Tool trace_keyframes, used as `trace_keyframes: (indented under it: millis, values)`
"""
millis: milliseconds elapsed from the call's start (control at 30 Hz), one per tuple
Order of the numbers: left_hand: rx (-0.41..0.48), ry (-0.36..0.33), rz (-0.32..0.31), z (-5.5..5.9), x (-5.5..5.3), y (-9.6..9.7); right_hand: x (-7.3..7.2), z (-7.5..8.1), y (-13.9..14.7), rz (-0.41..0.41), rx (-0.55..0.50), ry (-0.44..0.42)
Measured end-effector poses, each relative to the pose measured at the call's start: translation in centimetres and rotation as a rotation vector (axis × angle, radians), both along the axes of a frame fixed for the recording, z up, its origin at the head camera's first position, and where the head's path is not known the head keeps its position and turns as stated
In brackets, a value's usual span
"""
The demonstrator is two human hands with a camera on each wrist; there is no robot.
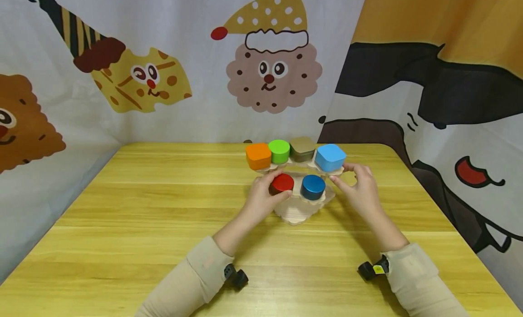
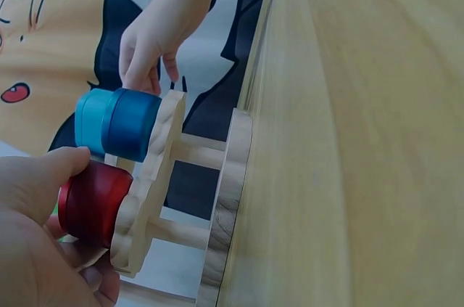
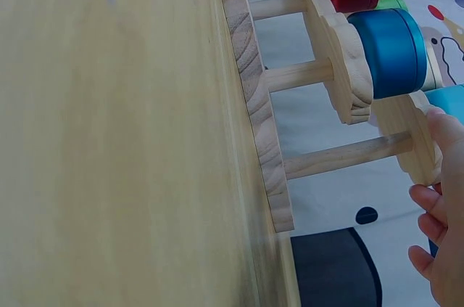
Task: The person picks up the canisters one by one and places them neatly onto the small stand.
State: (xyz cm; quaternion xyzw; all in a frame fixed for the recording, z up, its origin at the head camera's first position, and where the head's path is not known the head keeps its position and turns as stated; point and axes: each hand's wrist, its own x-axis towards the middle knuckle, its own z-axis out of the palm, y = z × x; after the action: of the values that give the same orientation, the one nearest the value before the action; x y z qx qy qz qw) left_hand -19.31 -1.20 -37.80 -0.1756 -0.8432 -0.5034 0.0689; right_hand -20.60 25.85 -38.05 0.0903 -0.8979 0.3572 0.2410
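A tiered wooden stand with scalloped edges carries several coloured tins. My left hand grips the red round tin on the lower tier, thumb on one side and fingers on the other. Beside it sits a dark blue round tin. My right hand pinches the right end of the upper tier, close to the light blue tin. Also on that tier are an orange tin, a green round tin and a tan tin.
The stand rests on a wood-grain table, near its back edge. Round pegs join its tiers to the base. A cartoon-printed curtain hangs behind. Each wrist wears a small black camera.
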Motion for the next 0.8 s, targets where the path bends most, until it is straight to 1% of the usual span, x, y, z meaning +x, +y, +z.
trace_keyframes:
  millis: [233, 333, 433, 533, 667, 800]
  values:
    - [0.008, -0.027, 0.016, -0.1, 0.1, 0.0, 0.0, 0.0, -0.1, 0.005, -0.005, -0.011]
    - [0.009, -0.022, 0.023, -0.1, 0.0, -0.1, -0.1, 0.1, -0.1, 0.006, -0.005, -0.006]
    - [-0.008, -0.008, 0.027, -0.1, -0.2, -0.2, -0.2, 0.1, -0.2, 0.006, -0.004, 0.000]
    - [-0.037, 0.005, 0.027, -0.2, -0.2, -0.5, -0.2, 0.1, -0.3, 0.006, -0.007, -0.024]
    - [-0.065, 0.022, 0.012, -0.3, 0.0, -1.1, -0.1, -0.1, -0.5, 0.010, -0.008, -0.063]
    - [-0.080, 0.039, -0.039, -0.1, 0.3, -1.8, 0.2, -0.2, -0.3, 0.036, 0.008, -0.050]
